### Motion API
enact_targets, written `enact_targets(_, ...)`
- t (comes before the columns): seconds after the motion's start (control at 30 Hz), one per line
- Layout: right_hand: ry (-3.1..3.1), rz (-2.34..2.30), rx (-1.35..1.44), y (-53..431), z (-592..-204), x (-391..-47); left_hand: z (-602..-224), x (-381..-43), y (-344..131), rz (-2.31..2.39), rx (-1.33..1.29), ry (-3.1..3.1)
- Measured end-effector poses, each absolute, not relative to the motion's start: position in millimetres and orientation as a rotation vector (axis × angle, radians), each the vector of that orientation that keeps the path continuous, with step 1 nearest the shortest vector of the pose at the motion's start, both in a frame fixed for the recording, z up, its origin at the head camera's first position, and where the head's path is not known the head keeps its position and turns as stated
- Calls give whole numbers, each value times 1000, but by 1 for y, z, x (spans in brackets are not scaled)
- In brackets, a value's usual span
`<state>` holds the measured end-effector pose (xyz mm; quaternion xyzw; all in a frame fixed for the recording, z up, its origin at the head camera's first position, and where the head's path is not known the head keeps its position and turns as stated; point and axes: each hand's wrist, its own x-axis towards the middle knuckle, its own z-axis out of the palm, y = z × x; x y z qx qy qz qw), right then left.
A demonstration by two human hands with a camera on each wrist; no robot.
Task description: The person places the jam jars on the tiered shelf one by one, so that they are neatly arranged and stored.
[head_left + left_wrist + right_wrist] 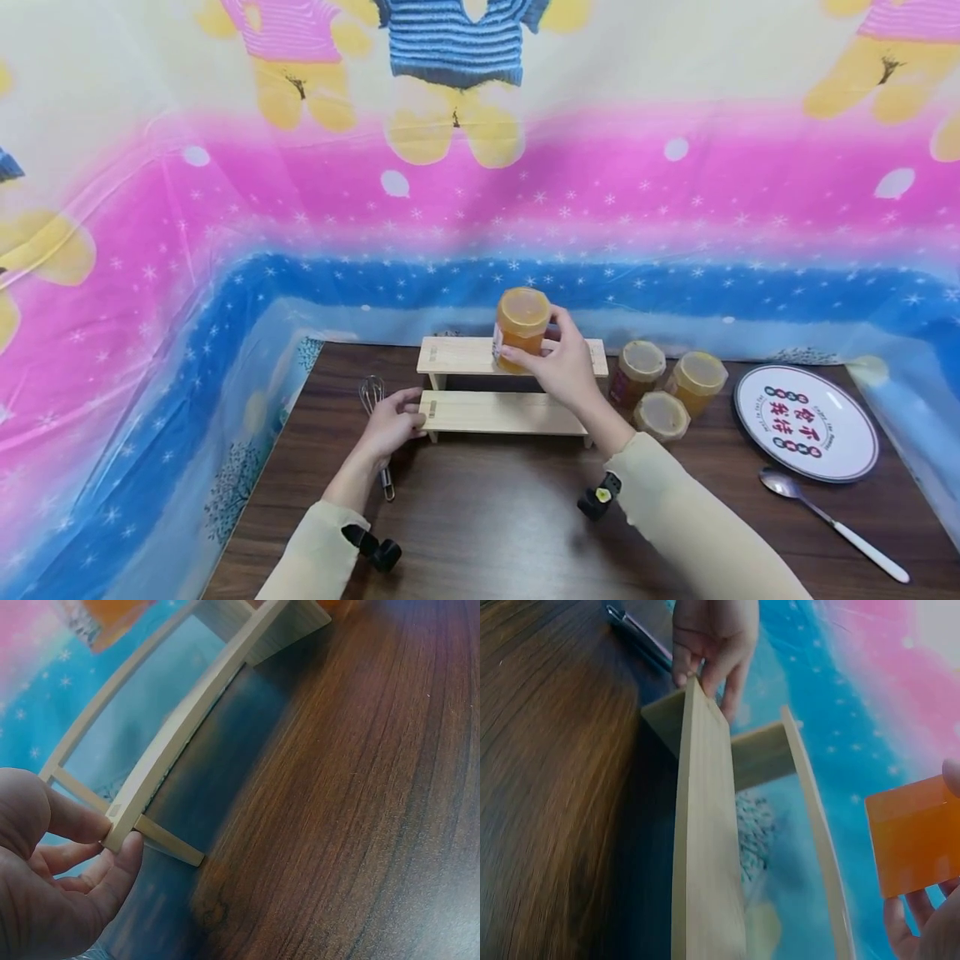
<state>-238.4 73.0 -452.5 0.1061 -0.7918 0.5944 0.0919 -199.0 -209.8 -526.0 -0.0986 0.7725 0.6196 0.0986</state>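
Observation:
A two-step wooden rack (502, 412) stands at the back of the table. My left hand (393, 423) pinches the left end of its lower step; in the left wrist view the thumb and fingers (124, 870) close on the board's corner. My right hand (566, 360) holds a jar (522, 321) of amber contents with a yellowish lid, upright in front of the upper step (465, 356). The right wrist view shows the jar's orange side (915, 836) apart from the rack, with fingers beneath and beside it.
Three similar jars (697, 383) cluster right of the rack. Farther right lie a white plate (806, 423) with printed characters and a spoon (832, 521) with a white handle. A whisk (386, 482) lies partly behind the left hand. A patterned cloth (600, 200) hangs behind the table.

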Motion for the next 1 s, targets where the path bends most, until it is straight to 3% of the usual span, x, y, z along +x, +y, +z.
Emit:
enact_targets(0.43,-2367,1789,370,27,-450,-253,-524,-200,-210,1841,-295,2278)
enact_targets(1.0,-2398,1822,353,6,-464,-261,-526,-200,-210,1837,-290,2280)
